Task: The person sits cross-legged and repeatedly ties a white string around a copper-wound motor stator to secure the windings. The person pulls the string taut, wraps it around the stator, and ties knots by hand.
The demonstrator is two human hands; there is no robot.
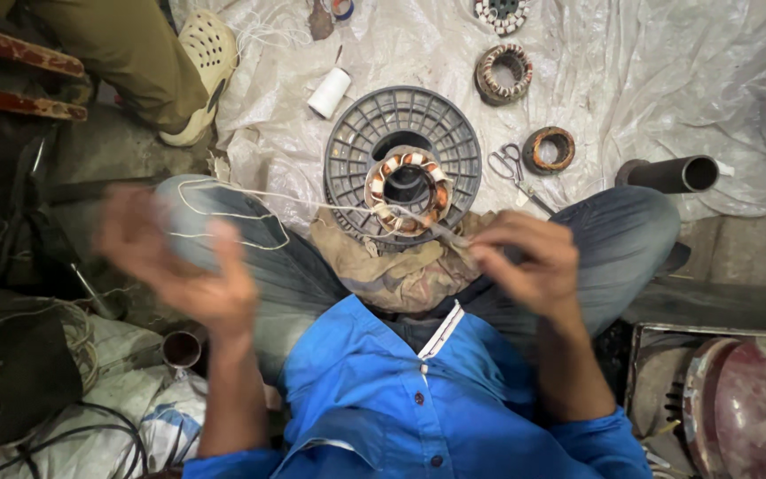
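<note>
Clearly the copper-wound stator rests on a rag over the lap, within reach, while the right hand pinches white cord running to the blurred, open-fingered left hand, keeping it taut.

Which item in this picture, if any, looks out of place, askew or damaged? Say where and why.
Nothing looks damaged or spilled. The stator rests on the grey spool. The white thread runs loosely between the left hand and right hand. The scissors lie open on the plastic sheet.
</note>
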